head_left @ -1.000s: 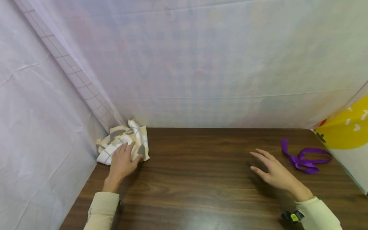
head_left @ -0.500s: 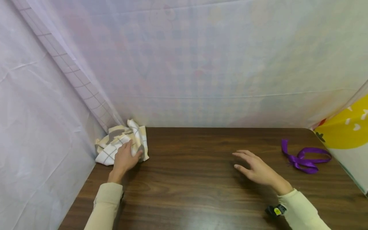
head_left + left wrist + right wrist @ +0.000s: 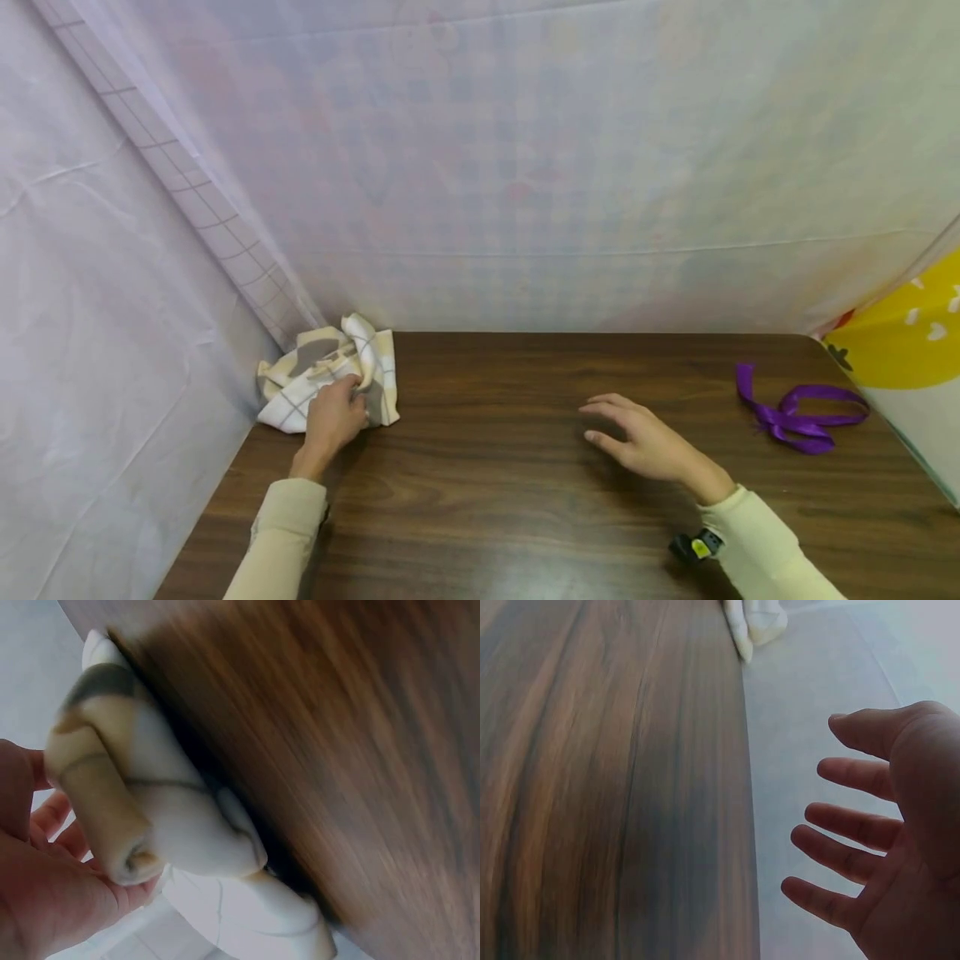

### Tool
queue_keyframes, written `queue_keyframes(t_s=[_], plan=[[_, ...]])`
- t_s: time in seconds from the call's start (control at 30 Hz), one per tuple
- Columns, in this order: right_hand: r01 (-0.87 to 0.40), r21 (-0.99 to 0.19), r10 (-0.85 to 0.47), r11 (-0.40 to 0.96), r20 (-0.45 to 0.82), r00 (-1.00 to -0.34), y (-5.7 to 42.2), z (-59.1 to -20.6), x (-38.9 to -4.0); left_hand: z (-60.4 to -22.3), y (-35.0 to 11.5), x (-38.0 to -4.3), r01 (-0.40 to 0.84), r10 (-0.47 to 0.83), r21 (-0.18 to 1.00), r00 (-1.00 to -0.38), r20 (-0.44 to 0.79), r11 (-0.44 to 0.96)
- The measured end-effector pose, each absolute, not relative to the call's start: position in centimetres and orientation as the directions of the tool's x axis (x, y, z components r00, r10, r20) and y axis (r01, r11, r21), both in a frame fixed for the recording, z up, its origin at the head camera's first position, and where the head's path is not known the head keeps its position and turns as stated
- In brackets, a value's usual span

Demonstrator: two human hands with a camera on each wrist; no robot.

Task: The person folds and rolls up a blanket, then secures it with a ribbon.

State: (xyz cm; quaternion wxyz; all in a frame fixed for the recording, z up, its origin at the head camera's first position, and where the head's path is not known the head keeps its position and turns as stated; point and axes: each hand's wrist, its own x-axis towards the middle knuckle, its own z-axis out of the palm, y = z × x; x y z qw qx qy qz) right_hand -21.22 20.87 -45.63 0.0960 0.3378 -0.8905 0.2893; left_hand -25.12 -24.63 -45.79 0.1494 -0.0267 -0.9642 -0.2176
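Note:
A crumpled cloth [image 3: 289, 407] in cream, white and grey, with thin check lines, lies at the table's far left corner. My left hand [image 3: 332, 422] pinches a fold along its near side, thumb and fingers curled at the fabric. In the left wrist view, the thumb and fingers of that hand [image 3: 56, 877] are on either side of a rolled fold of the cloth [image 3: 187, 832]; part of the fingers is hidden behind it. Over the middle right of the table hovers my right hand [image 3: 648, 443], fingers spread and relaxed, holding nothing.
A purple ribbon [image 3: 780, 421] lies loosely looped on the right side of the brown wooden table [image 3: 480, 483]. White sheeting [image 3: 525, 167] hangs along the back edge and the left side. Yellow patterned fabric [image 3: 900, 346] hangs at the right.
My left hand has closed its fingers on the cloth, which has shifted slightly to the right. My right hand has moved left across the table, away from the ribbon.

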Motion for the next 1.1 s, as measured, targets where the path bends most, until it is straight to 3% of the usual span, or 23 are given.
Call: queue_keyframes(t_s=[0.2, 0.77, 1.1], plan=[[-0.682, -0.474, -0.572, 0.557, 0.376, -0.729, 19.8, -45.6, -21.3, -46.2, -22.1, -24.4, 0.239, 0.072, 0.406, -0.92, 0.385, 0.882], [-0.706, -0.542, -0.614, 0.456, 0.382, -0.69, 16.1, -44.7, -21.1, -45.8, -13.5, -20.8, 0.474, 0.365, 0.318, -0.865, 0.345, 0.821], [-0.807, -0.475, -0.627, 0.351, 0.521, -0.58, 12.7, -43.7, -21.6, -46.0, -10.1, -18.8, 0.63, 0.531, 0.232, -0.762, 0.37, 0.741]])
